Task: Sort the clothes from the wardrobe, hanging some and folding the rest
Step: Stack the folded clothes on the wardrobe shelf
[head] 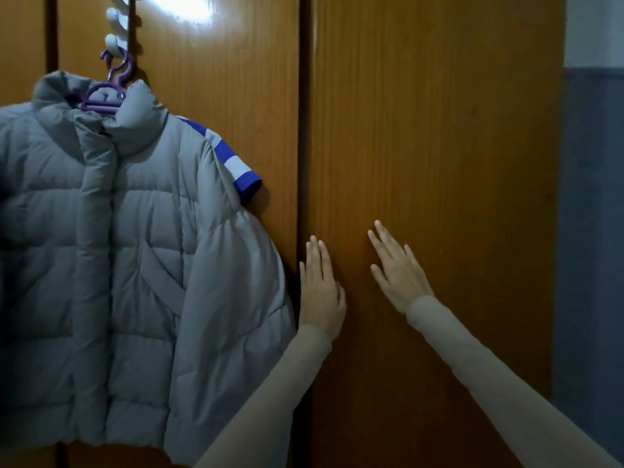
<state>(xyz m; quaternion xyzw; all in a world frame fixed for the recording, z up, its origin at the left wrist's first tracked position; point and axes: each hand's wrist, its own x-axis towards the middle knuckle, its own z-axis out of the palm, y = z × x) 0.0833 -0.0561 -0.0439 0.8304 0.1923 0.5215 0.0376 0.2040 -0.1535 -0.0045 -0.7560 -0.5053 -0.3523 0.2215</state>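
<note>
A jacket (135, 265) hangs on the left; both flat hands, left (320, 288) and right (398, 275), press the shut door (439, 163), so sorting seems barely begun.

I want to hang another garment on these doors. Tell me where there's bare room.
Bare wood: the right door above both hands, across to the grey wall; and the left door's strip between the jacket and the door gap. Crowded: the white hook, taken by the purple hanger, and the gap, where the left hand rests.
</note>
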